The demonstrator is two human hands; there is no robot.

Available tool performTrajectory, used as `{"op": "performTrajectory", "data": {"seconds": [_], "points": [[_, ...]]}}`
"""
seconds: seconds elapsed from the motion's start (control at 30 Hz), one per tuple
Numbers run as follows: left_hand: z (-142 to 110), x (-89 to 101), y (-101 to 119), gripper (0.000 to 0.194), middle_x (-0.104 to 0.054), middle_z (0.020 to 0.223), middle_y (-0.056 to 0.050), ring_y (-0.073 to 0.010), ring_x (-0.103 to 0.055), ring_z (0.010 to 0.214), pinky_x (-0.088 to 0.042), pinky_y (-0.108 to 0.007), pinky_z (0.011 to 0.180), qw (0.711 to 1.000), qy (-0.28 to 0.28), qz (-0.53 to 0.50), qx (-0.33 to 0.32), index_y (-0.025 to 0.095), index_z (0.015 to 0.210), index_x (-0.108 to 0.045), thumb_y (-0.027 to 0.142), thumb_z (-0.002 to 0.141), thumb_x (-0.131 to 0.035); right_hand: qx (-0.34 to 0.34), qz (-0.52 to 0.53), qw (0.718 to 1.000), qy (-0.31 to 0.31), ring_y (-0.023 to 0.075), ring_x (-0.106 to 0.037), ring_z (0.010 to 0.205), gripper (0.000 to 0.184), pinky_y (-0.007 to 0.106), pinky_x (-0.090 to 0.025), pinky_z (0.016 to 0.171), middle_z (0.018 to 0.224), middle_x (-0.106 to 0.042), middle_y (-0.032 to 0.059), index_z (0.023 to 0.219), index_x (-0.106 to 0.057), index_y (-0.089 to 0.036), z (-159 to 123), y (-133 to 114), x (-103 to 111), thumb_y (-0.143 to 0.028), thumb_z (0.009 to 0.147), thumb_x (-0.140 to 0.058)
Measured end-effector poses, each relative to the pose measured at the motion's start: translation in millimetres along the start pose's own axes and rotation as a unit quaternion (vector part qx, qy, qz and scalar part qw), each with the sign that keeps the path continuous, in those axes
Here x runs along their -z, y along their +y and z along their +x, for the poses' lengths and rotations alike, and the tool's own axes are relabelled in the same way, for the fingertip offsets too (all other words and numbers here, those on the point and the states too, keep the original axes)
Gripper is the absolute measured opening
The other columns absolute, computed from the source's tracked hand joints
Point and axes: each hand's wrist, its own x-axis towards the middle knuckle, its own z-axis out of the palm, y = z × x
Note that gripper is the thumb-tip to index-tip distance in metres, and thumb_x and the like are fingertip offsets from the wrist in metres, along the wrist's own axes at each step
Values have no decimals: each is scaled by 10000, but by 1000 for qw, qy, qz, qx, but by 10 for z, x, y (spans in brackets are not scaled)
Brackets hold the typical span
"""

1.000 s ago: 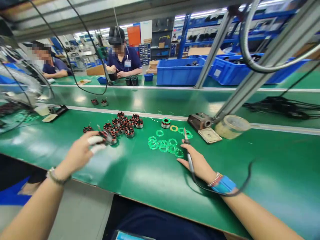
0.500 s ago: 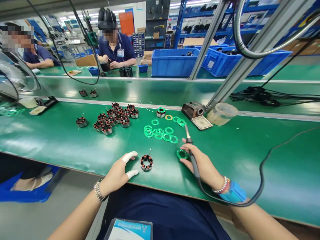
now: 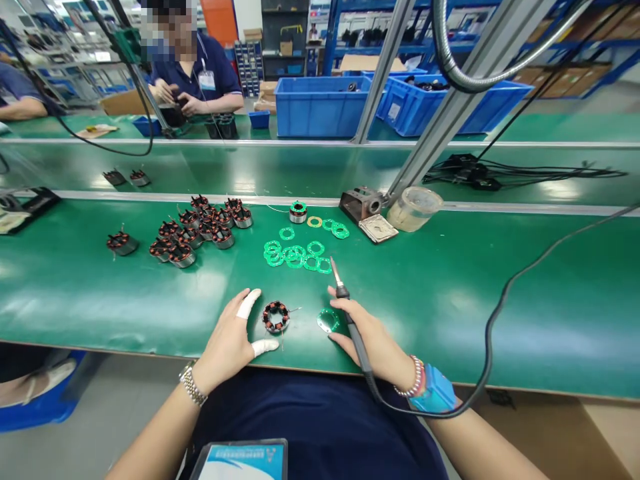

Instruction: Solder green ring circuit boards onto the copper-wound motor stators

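Observation:
A small round motor stator [image 3: 276, 317] with copper windings lies on the green bench near its front edge. My left hand [image 3: 231, 341] rests beside it, white-taped thumb and forefinger spread round it and just touching. My right hand [image 3: 369, 332] holds a soldering iron [image 3: 350, 319], tip pointing up and away. Its fingers press on a green ring board [image 3: 327, 321] lying flat to the right of the stator.
Several wound stators [image 3: 200, 228] cluster at the left, one [image 3: 120, 243] apart. Loose green rings [image 3: 296, 255] lie mid-bench. An iron stand [image 3: 361, 203], sponge pad [image 3: 378, 229] and plastic cup [image 3: 414, 208] sit behind. Blue bins [image 3: 320, 107] and two other workers are across the conveyor.
My left hand has brought one stator from the pile to the front edge and set it down. My right hand has dragged a green ring toward me.

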Motion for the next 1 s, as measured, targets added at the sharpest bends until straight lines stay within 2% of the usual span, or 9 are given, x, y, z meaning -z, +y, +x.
{"op": "performTrajectory", "data": {"seconds": [0.1,0.17,0.3,0.4,0.53,0.6,0.73,0.87,1.0], "points": [[-24,42,-32,777,-389,1377,-158,-352,-276,1301,-307,-534,1014,996,-11,81,-19,190,1328,-324,506,688,-631,46,17,998,-39,204,-463,1205,390,385,-452,938,1315,-451,149,1162,-366,-202,29,28,-12,-50,805,-403],[-31,39,-10,732,-394,1382,-141,-363,-241,1313,-268,-566,1021,992,-16,121,-36,207,1322,-352,538,713,-588,61,5,997,-53,206,-510,1153,364,374,-481,899,1281,-483,145,1158,-380,-202,49,32,-44,-58,823,-391],[1,-25,90,762,-365,1400,-155,-377,-227,1316,-226,-591,1023,988,-2,151,-39,196,1338,-341,581,716,-555,17,-84,996,17,249,-613,909,297,422,-535,758,1123,-566,170,1117,-435,-185,73,-20,-128,-170,829,-507],[55,-67,141,750,-380,1391,-155,-346,-228,1324,-230,-566,1036,994,4,108,-21,181,1344,-312,520,730,-579,13,-79,996,32,275,-572,1009,338,449,-513,814,1181,-529,184,1116,-427,-183,59,-48,-111,-189,804,-555],[100,-57,138,581,-482,1324,-100,-275,-295,1312,-233,-514,1064,1000,-18,-1,1,234,1266,-398,353,743,-619,63,9,997,-48,211,-509,1149,293,375,-477,905,1272,-488,127,1101,-414,-223,-8,-20,-34,-110,833,-445],[95,-48,147,550,-520,1285,-85,-264,-375,1270,-281,-485,1056,997,-23,-72,24,243,1220,-436,313,716,-645,50,10,998,-35,204,-563,1078,284,362,-497,871,1202,-543,121,1098,-428,-227,-32,-21,-50,-115,838,-444],[40,-71,233,594,-577,1206,-95,-253,-546,1112,-418,-426,978,981,-14,-186,58,219,1173,-456,304,641,-706,4,-19,999,46,225,-608,956,304,374,-524,805,1148,-568,145,1089,-454,-210,-13,-114,-166,-154,802,-538],[-18,-87,321,545,-592,1174,-93,-254,-578,1058,-462,-407,931,981,3,-187,46,214,1115,-501,309,624,-719,-10,16,996,92,181,-636,825,247,304,-532,746,917,-641,70,1039,-467,-216,19,-224,-226,-156,809,-531],[-38,-62,366,510,-606,1131,-82,-251,-576,1048,-479,-404,906,986,16,-168,13,220,1109,-508,296,644,-704,-17,46,992,116,122,-623,627,209,225,-521,649,736,-629,-3,991,-473,-227,29,-263,-243,-124,810,-489]]}}
